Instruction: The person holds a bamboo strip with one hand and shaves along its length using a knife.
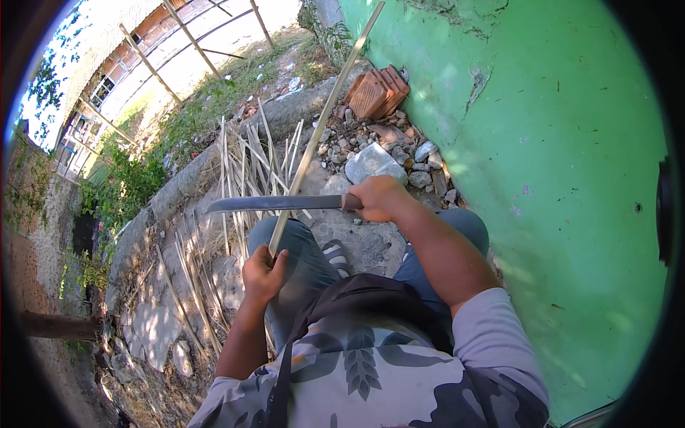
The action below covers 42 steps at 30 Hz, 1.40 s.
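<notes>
Beside the left knee, the left hand has its fingers closed around a pale strip near its lower end, likely to steady it; the right hand, fingers wrapped tight, holds a knife crossing it, though contact is hard to judge.

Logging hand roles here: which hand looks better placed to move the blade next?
Probably the right hand: it grips the knife, which crosses the pale strip; the left hand holds the strip's near end.
</notes>
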Motion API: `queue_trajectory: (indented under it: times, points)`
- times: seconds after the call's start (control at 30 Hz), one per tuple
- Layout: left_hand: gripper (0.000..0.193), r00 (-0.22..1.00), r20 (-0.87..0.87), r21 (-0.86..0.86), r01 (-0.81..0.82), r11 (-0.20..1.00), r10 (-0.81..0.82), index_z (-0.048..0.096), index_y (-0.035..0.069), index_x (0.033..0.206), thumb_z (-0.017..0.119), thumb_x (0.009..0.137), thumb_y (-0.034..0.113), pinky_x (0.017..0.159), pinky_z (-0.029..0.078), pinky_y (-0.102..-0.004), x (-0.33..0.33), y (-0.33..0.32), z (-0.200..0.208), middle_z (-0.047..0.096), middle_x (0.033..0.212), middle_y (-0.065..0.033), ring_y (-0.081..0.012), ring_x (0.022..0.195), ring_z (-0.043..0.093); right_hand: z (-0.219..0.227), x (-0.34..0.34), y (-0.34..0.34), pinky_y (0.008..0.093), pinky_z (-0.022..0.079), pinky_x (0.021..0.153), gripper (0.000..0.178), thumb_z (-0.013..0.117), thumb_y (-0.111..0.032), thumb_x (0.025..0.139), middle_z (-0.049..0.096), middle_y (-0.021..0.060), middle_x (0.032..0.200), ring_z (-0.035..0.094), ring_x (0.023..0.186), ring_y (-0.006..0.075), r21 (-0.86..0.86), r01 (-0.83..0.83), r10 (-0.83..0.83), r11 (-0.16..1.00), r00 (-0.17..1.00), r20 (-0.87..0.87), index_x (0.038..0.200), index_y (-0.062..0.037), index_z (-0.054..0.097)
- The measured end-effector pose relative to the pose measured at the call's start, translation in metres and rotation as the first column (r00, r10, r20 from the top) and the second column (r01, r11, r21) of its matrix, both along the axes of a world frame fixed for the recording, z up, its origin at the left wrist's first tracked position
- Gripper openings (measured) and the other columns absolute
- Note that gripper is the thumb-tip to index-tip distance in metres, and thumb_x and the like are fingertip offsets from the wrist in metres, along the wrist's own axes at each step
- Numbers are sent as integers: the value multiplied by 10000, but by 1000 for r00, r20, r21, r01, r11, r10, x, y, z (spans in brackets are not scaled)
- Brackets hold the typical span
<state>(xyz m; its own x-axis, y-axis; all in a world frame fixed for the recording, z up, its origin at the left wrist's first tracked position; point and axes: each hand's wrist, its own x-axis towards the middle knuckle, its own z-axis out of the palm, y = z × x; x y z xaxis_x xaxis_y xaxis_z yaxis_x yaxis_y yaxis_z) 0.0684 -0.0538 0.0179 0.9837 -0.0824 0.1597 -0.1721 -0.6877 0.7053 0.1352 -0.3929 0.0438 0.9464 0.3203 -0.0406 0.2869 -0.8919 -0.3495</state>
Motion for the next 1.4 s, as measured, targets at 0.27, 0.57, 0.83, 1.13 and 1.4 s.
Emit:
queue_trajectory:
  times: [0.27, 0.57, 0.83, 1.13, 1.4]
  points:
    - [324, 1000, -17, 41, 9, 999, -8, 612, -2, 823, 785, 890, 263, 522, 424, -318, -2, -9, 9, 591, 611, -86, -126, 535, 522, -14, 12, -26, 460, 560, 803, 165, 690, -258, 833, 742, 109, 920, 713, 894, 339, 195, 250, -253, 948, 967, -8, 964, -170, 738]
    - [328, 1000, -29, 82, 5, 997, -2, 611, -9, 825, 793, 882, 257, 536, 443, -318, -3, -6, 14, 617, 632, -105, -135, 547, 548, 12, -1, 5, 459, 560, 824, 194, 674, -211, 791, 744, 109, 952, 712, 940, 344, -71, -76, 70, 995, 994, -86, 971, -180, 738]
    - [274, 999, -54, 3, 6, 1000, -6, 635, -11, 870, 779, 903, 220, 558, 450, -293, -4, -11, 16, 645, 669, -74, -93, 591, 550, -19, 15, -25, 463, 554, 811, 206, 670, -285, 858, 736, 143, 928, 703, 915, 370, 257, 311, -305, 915, 950, -64, 997, -150, 740]
    - [300, 999, -48, 187, 21, 982, -12, 617, -2, 833, 786, 895, 239, 536, 434, -312, -3, -7, 20, 616, 638, -75, -97, 570, 536, 3, -3, 11, 472, 552, 775, 163, 732, -292, 792, 734, 122, 902, 703, 882, 362, 1, -134, 134, 991, 991, -17, 897, -170, 706]
    - [321, 996, -82, -5, -34, 999, 34, 600, 2, 819, 787, 897, 250, 533, 419, -303, -3, -11, 14, 594, 629, -61, -86, 567, 499, -16, 19, -37, 471, 543, 811, 195, 708, -296, 831, 734, 149, 939, 701, 916, 358, 329, 275, -280, 903, 959, -32, 955, -153, 750]
